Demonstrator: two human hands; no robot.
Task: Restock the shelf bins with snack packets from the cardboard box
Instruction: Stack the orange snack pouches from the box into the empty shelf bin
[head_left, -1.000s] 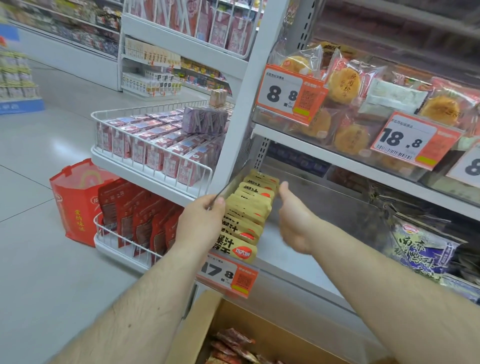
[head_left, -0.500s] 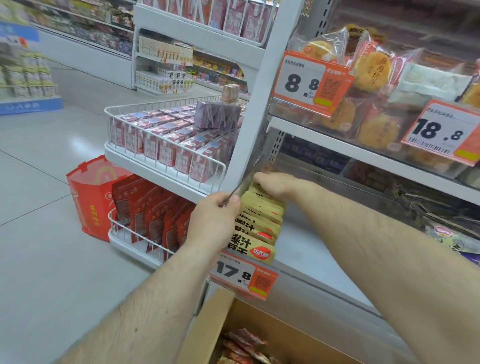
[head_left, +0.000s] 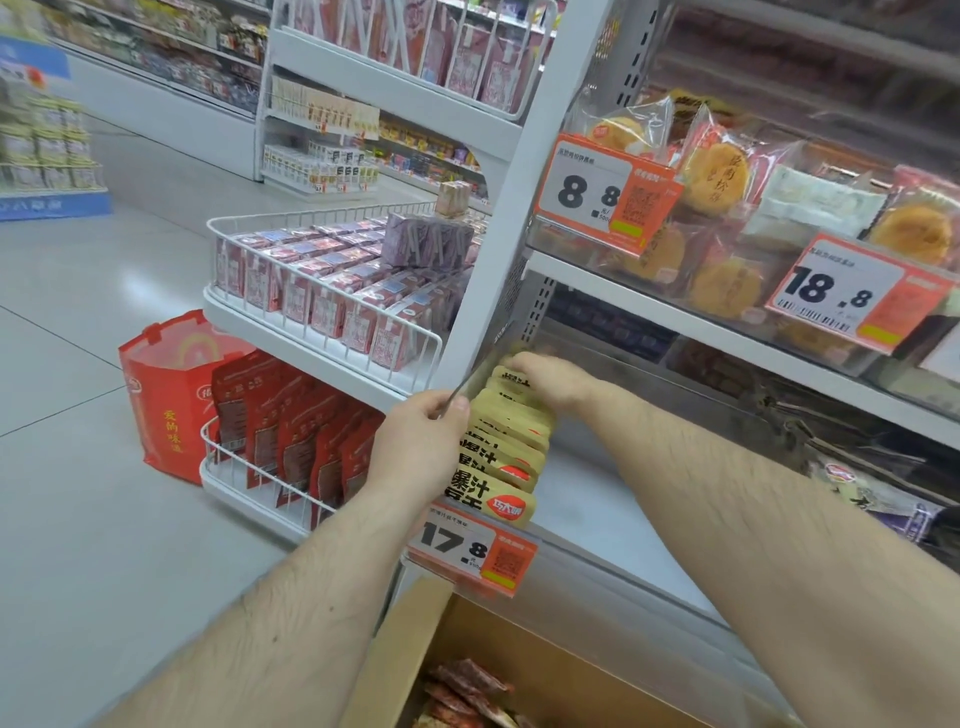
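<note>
Head view shows me both bare arms reaching into the lower shelf bin (head_left: 597, 499), a clear-fronted bay with pale flooring. My left hand (head_left: 421, 452) sits at the near left corner of the bin, and its fingers (head_left: 460, 415) are pinched together on the thin clear divider panel (head_left: 480, 371) that rises along the left side of the packets; thumb and forefinger close on its edge. My right hand (head_left: 550, 376) is further back, palm down, lying on top of the rearmost yellow snack packets (head_left: 498, 467). Its fingers curl over the back end of the row and touch the packets, but they are blurred and partly hidden, so I cannot tell whether they are gripping a packet or only pressing on it. The packets stand in one overlapping row, leaning, running from the front lip of the bin back towards the white upright post (head_left: 524, 218). The row lies between my two hands: just right of the left fingers, under the right ones. An orange price tag (head_left: 470, 551) reading 17.8 hangs on the bin front below the foremost packet. Below that, at the bottom edge, the open cardboard box (head_left: 395, 660) holds reddish packets (head_left: 467, 691).
</note>
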